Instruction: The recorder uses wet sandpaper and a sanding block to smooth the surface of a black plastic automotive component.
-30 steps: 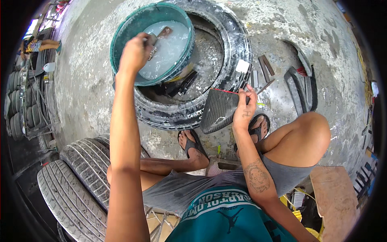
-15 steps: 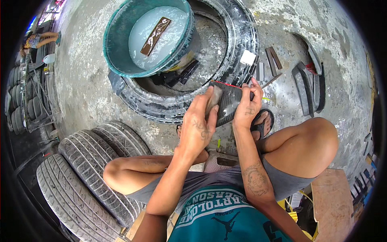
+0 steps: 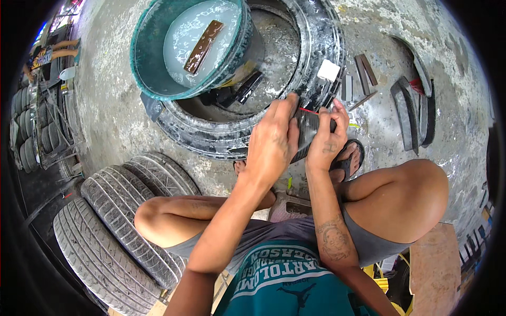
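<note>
Both hands are in on it now: the ribbed black rubber piece [image 3: 308, 125] sits between them, above the floor at the near right side of the big tyre [image 3: 216, 142]. The right hand [image 3: 326, 141] has its grip pinched on the piece's right end, right at the finish of that thin red edge [image 3: 309, 110]. Over on the left, the left hand [image 3: 269, 139] curls across the piece's left part, fingertips up at the far edge. Is anything tucked under those fingers? The hand hides it, so I can't tell what that grip holds.

So what makes this go well? The right grip looks to be the anchor, and I'd want it firm, or the rubber could twist. Fingertips back from the red edge, please; they're awfully close. From the left, even pressure seems wise, laid flat along the ribs rather than dug in at a corner. The piece may well flex, so a brace from below would help.

And water's handy if wanted: the teal bucket [image 3: 150, 68] stands far left, cloudy water [image 3: 178, 52] inside, a brown bar [image 3: 204, 47] lying in it. A wet surface could turn slippery, mind!
</note>
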`<move>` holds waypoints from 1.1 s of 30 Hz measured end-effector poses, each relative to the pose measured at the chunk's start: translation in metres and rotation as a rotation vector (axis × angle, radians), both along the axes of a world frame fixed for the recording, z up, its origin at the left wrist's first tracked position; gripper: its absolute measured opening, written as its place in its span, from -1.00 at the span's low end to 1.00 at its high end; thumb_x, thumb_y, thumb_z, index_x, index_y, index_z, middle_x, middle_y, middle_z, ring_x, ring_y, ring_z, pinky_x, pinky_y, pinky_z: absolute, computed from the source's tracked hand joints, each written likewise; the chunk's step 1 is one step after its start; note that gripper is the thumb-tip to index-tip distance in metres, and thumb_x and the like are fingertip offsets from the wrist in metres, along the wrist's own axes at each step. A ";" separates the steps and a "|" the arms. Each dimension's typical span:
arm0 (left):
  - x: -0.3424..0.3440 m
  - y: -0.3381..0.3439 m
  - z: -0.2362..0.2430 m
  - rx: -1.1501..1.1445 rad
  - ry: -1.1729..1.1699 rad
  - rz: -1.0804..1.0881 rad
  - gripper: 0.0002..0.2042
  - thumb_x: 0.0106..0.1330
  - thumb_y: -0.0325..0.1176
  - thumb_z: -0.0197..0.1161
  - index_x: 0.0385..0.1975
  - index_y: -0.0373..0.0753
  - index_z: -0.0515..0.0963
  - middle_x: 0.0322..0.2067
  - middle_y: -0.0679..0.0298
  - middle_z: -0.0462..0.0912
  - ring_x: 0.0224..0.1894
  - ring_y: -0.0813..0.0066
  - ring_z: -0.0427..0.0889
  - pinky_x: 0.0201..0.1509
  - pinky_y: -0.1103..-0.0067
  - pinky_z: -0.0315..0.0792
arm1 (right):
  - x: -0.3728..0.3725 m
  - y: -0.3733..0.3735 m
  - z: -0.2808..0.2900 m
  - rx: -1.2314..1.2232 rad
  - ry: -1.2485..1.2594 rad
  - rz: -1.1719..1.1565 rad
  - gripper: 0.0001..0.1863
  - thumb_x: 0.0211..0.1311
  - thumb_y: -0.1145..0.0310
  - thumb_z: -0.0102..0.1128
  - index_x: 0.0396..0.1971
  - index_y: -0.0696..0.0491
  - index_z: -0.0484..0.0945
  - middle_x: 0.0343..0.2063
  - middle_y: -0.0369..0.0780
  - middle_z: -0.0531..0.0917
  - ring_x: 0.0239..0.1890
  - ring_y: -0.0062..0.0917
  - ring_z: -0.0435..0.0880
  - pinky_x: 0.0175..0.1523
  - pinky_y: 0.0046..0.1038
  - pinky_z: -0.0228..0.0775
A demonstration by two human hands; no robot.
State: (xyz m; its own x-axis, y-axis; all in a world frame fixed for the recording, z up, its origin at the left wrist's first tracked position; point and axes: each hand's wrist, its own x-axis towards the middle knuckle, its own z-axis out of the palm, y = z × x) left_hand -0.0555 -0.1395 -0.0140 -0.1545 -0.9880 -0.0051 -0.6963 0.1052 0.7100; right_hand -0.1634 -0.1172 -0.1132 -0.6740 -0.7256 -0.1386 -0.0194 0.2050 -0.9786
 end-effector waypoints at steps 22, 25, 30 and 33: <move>0.019 0.027 0.001 0.074 0.155 0.050 -0.58 0.31 -0.63 0.36 0.20 -0.42 0.58 -0.08 -0.20 0.73 -0.04 -0.13 0.79 0.03 0.30 0.61 | -0.003 0.003 -0.008 -0.026 -0.055 -0.030 -0.79 0.33 0.48 0.38 -0.42 0.17 0.50 0.16 -0.06 0.63 0.25 -0.22 0.58 0.40 -0.26 0.32; 0.013 -0.006 -0.014 0.013 0.129 0.010 -0.57 0.31 -0.62 0.38 0.21 -0.43 0.58 -0.08 -0.18 0.74 -0.01 -0.05 0.81 0.08 0.33 0.61 | -0.001 -0.002 -0.007 -0.059 -0.060 -0.035 -0.79 0.34 0.48 0.37 -0.42 0.17 0.49 0.15 -0.05 0.64 0.25 -0.21 0.58 0.40 -0.25 0.32; 0.014 0.016 -0.004 0.074 0.196 0.089 -0.58 0.30 -0.60 0.37 0.18 -0.43 0.59 -0.06 -0.18 0.75 -0.04 -0.16 0.78 0.08 0.29 0.61 | -0.005 0.004 -0.005 -0.015 -0.011 -0.010 -0.77 0.33 0.47 0.37 -0.43 0.18 0.47 0.16 -0.02 0.63 0.24 -0.18 0.59 0.39 -0.23 0.32; 0.014 0.003 -0.008 0.001 0.138 0.016 -0.61 0.33 -0.59 0.37 0.17 -0.43 0.59 -0.04 -0.18 0.75 0.01 -0.10 0.79 0.13 0.30 0.61 | -0.005 0.001 -0.010 -0.036 -0.001 -0.001 -0.76 0.33 0.47 0.37 -0.44 0.17 0.47 0.16 -0.02 0.63 0.24 -0.18 0.58 0.40 -0.23 0.32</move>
State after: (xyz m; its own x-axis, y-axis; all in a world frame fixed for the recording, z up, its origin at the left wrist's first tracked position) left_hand -0.0413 -0.1364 -0.0217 -0.1377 -0.9904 0.0141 -0.5940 0.0940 0.7989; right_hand -0.1682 -0.1163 -0.1229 -0.6743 -0.7297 -0.1133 -0.0183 0.1699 -0.9853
